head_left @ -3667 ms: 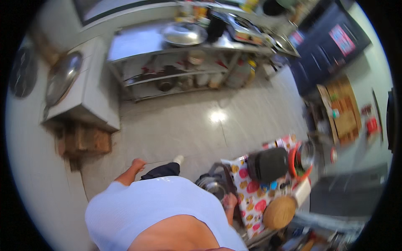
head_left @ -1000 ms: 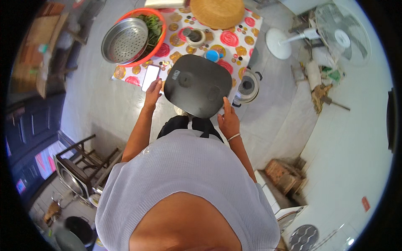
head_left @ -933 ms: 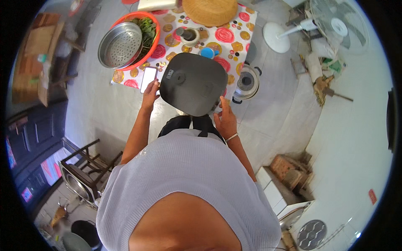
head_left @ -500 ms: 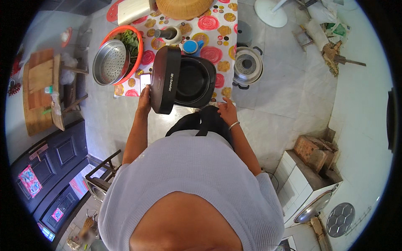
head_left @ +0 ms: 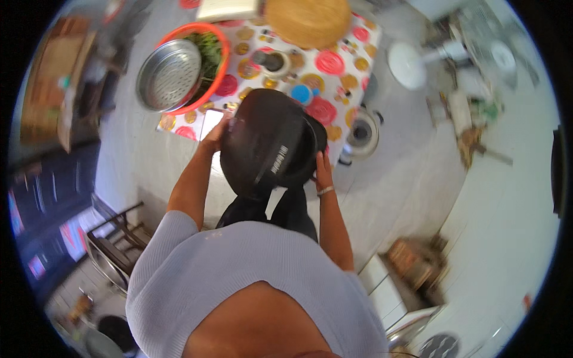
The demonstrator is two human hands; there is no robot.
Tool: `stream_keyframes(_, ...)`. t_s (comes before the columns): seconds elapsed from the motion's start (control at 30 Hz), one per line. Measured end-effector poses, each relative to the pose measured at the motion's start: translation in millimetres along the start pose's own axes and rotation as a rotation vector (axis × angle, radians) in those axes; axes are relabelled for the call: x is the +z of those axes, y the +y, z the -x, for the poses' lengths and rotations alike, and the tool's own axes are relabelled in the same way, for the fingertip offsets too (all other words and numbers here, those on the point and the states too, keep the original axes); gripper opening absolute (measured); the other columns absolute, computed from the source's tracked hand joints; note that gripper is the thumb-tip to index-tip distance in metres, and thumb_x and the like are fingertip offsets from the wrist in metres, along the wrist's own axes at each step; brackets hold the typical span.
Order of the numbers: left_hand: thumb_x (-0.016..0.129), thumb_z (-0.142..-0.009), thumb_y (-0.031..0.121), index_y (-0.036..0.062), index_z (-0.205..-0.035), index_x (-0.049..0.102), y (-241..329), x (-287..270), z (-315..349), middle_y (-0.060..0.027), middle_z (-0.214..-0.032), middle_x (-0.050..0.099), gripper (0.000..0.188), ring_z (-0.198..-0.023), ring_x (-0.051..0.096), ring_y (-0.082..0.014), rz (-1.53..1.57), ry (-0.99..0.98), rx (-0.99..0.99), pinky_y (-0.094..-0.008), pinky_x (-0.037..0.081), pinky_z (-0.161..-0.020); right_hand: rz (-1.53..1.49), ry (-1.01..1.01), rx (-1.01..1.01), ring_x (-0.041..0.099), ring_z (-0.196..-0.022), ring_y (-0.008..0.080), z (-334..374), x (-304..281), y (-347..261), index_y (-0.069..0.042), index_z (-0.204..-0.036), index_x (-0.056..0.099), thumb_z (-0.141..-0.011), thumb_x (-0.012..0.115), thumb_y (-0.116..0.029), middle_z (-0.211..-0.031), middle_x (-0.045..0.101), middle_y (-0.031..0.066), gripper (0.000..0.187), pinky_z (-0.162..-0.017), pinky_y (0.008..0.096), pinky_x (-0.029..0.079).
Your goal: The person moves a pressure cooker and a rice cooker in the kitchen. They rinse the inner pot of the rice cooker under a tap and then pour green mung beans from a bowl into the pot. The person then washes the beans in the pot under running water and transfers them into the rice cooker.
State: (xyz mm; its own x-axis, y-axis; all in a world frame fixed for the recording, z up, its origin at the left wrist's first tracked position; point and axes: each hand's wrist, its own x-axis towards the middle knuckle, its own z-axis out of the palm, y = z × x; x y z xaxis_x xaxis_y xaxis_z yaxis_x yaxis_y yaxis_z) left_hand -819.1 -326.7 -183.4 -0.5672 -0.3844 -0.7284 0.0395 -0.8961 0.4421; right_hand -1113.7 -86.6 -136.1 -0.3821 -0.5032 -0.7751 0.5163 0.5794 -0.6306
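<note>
While half a second ago I saw the black cooker (head_left: 271, 146) with its lid swung up on edge and the dark pot mouth open toward me, the lid now lies tipped back down over the body, so I read the closing as all but done; I cannot tell whether it has latched. My left hand (head_left: 216, 136) is wrapped on the cooker's left flank, fingers curled against the shell, and my right hand (head_left: 323, 169) presses its right lower edge, fingers closed on the rim, a bracelet at the wrist. Held between both hands, the cooker is over the near edge of the spotted cloth (head_left: 322, 77), which lies on the floor. On that cloth, beyond my left hand, a steel steamer tray (head_left: 169, 74) rests in an orange basin (head_left: 218, 59) of greens; a woven round lid (head_left: 307, 21) lies farther off, and a small metal pot (head_left: 362, 132) stands on the tiles just beside my right hand.
</note>
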Motion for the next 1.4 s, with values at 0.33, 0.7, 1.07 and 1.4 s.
stream_keyframes(0.33,0.041,-0.095,0.056,0.0075,-0.125,0.055,-4.4,51.3,16.7,-0.0057,-0.112,0.063,0.059,-0.095,0.061,-0.0155,0.159,-0.072,0.128,-0.0309,0.050,-0.086,-0.216,-0.195,-0.140,0.056,-0.109,0.0265,-27.2,6.3,17.8,-0.001,-0.132,0.041,-0.096,0.050,-0.032,-0.124,0.055,0.0111,0.048,-0.093,0.0365,0.047)
stream_keyframes(0.7,0.039,-0.091,0.064,0.0128,-0.138,0.045,-41.8,75.4,61.4,-0.0080,-0.137,0.048,0.070,-0.119,0.051,-0.0187,0.143,-0.063,0.272,-0.0344,0.041,-0.100,0.016,-0.370,-0.088,0.056,-0.109,0.0263,-33.0,9.0,-24.1,-0.001,-0.131,0.043,-0.096,0.050,-0.031,-0.123,0.056,0.0110,0.047,-0.093,0.0363,0.048)
stream_keyframes(1.07,0.038,-0.084,0.074,0.0118,-0.142,0.039,-190.5,94.5,158.9,-0.0104,-0.144,0.040,0.085,-0.128,0.043,-0.0266,0.462,0.243,0.651,-0.0399,0.035,-0.106,0.496,-0.896,-0.045,0.056,-0.109,0.0261,17.3,53.9,-80.3,-0.001,-0.130,0.044,-0.096,0.050,-0.030,-0.122,0.056,0.0108,0.046,-0.092,0.0360,0.048)
stream_keyframes(1.4,0.028,-0.087,0.074,0.0125,-0.144,0.035,-379.7,188.1,345.1,-0.0104,-0.149,0.032,0.084,-0.135,0.034,-0.0249,0.864,0.745,0.974,-0.0422,0.035,-0.106,0.916,-1.444,0.055,0.056,-0.109,0.0259,147.8,111.8,-18.4,-0.001,-0.129,0.045,-0.096,0.051,-0.029,-0.122,0.057,0.0107,0.044,-0.092,0.0357,0.048)
